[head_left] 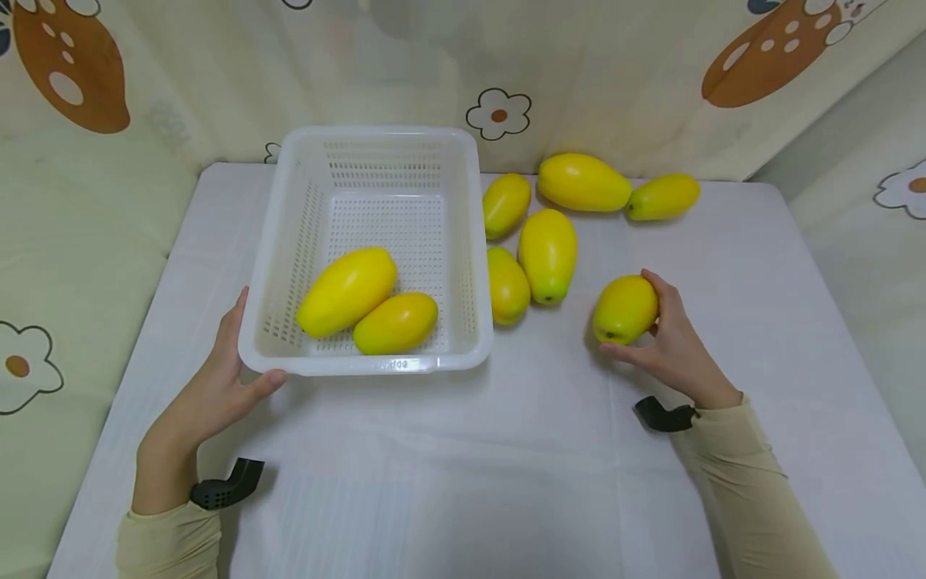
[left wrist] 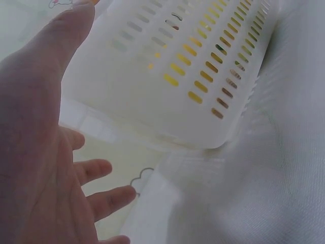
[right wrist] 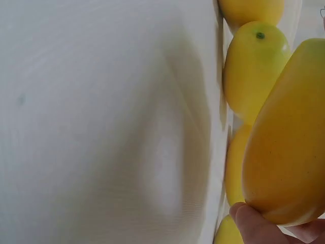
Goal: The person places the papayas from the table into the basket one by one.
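My right hand (head_left: 676, 342) grips a yellow papaya (head_left: 626, 309), thumb at its near end and fingers at its far right side. The right wrist view shows this papaya (right wrist: 289, 137) large and close, with fingertips (right wrist: 249, 218) at its lower end. A white plastic basket (head_left: 365, 366) stands at the left of the table, with two papayas (head_left: 349, 291) lying in its near half. My left hand (head_left: 220, 382) is at the basket's near left corner, thumb by the front rim. In the left wrist view its fingers (left wrist: 109, 201) are spread beside the slotted wall (left wrist: 152, 96).
Several more papayas (head_left: 548, 256) lie right of the basket, the nearest ones up against its wall. Two of them (head_left: 584, 182) are at the table's back edge. A white cloth (head_left: 448, 474) covers the table, and a patterned curtain (head_left: 405, 72) hangs behind.
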Tool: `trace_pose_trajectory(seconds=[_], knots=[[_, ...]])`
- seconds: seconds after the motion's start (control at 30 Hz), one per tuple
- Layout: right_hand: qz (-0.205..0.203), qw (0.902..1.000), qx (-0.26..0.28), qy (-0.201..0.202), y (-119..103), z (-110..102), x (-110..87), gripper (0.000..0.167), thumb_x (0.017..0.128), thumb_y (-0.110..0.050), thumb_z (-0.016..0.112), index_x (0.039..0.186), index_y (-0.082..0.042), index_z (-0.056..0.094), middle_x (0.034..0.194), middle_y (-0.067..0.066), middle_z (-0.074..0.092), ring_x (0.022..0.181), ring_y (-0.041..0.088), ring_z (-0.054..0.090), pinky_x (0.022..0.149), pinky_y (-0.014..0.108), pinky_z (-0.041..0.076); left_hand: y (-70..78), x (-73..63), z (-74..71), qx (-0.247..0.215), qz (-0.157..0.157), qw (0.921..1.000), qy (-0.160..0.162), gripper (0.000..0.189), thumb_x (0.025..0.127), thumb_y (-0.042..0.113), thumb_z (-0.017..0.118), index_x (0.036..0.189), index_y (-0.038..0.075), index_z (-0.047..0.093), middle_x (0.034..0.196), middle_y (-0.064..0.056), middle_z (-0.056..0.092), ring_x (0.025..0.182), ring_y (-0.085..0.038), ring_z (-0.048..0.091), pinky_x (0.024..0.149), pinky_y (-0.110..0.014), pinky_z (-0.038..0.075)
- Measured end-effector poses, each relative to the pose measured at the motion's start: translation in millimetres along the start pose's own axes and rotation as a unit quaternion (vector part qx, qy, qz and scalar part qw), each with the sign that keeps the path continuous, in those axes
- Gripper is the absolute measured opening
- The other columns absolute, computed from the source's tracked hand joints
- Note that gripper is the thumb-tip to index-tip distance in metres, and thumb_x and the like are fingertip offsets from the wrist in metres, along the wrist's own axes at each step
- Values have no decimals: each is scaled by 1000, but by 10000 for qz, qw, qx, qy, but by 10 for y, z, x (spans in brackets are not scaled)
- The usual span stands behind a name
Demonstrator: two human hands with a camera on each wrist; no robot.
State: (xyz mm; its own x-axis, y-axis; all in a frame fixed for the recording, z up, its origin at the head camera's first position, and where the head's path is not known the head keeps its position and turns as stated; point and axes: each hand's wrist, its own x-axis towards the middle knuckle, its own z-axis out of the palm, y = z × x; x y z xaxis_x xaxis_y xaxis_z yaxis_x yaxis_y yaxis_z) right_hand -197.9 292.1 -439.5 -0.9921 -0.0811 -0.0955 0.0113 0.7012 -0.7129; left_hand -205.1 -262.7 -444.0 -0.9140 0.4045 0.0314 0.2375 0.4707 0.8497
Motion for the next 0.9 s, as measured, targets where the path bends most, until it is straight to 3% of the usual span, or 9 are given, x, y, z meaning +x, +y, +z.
trace_pose_trajectory(seconds=[0.9], knots=[[-430,9987,-81,269,-250,-146,-71,114,69,-14,85,151,-18,6,147,18,22,124,34,35,95,66,37,-16,-7,-6,99,74,9999,49,111,76,12,74,153,29,-4,154,2,9,135,-18,12,107,-68,11]])
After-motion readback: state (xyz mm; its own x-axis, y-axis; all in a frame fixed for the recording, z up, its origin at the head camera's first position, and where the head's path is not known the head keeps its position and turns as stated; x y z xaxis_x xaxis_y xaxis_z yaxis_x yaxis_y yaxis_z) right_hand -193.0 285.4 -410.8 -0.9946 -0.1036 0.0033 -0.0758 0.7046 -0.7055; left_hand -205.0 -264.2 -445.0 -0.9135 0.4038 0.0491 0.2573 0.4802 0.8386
